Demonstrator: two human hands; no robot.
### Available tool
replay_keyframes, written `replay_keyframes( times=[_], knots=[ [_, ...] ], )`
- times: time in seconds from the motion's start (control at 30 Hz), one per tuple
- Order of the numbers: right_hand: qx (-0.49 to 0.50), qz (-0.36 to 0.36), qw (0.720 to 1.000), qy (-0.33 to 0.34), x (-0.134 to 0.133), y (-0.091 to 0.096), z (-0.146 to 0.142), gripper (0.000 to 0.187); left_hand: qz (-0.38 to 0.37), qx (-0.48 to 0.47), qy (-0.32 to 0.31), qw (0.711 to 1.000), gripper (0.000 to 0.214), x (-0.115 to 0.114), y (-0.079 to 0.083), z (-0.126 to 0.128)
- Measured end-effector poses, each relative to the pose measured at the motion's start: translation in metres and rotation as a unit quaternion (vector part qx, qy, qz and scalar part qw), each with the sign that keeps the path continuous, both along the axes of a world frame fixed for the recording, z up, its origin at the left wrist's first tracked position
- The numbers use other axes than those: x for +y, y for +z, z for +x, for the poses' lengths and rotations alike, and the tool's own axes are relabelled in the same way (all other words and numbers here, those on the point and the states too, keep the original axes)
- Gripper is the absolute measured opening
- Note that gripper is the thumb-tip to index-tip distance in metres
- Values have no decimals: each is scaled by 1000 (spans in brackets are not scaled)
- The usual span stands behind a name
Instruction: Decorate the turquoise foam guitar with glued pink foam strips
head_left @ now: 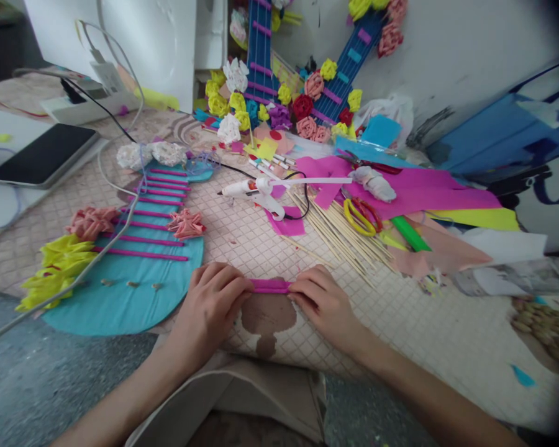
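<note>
A narrow magenta paper strip (271,286), apparently rolled or folded along its length, lies across the near part of the table between my hands. My left hand (215,298) pinches its left end, and my right hand (323,302) pinches the right end. The fingertips cover both ends. Close by my left hand is a blue paper guitar shape (135,292) with several magenta bars across it and paper flowers along its sides. Beyond my hands a white glue gun (256,191) rests on the patterned tablecloth.
Thin wooden sticks (338,233), yellow-and-red scissors (361,216) and magenta paper sheets (428,189) lie at the right. A phone (44,155) and a power strip (90,105) sit at the left. Decorated guitar shapes (261,56) lean at the back. A cable (116,239) crosses the blue guitar.
</note>
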State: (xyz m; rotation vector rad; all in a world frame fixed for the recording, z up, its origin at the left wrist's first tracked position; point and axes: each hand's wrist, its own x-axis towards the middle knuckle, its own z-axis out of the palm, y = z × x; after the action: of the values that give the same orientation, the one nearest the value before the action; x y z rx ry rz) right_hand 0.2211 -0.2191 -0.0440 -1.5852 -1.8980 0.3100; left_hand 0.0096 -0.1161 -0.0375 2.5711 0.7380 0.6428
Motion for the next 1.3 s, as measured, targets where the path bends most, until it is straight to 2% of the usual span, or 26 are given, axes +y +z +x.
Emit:
replay_keyframes(
  times=[0.87,1.17,1.3],
  knots=[
    [9,-17,1000,-21,2,1,-2,14,-1,33,44,998,11,-2,-3,-5],
    [-26,9,999,-27,-2,0,-3,9,6,56,43,997,16,0,1,-3],
    [-9,0,1000,-17,-1,2,-3,7,6,53,45,998,15,0,-1,-3]
  ],
)
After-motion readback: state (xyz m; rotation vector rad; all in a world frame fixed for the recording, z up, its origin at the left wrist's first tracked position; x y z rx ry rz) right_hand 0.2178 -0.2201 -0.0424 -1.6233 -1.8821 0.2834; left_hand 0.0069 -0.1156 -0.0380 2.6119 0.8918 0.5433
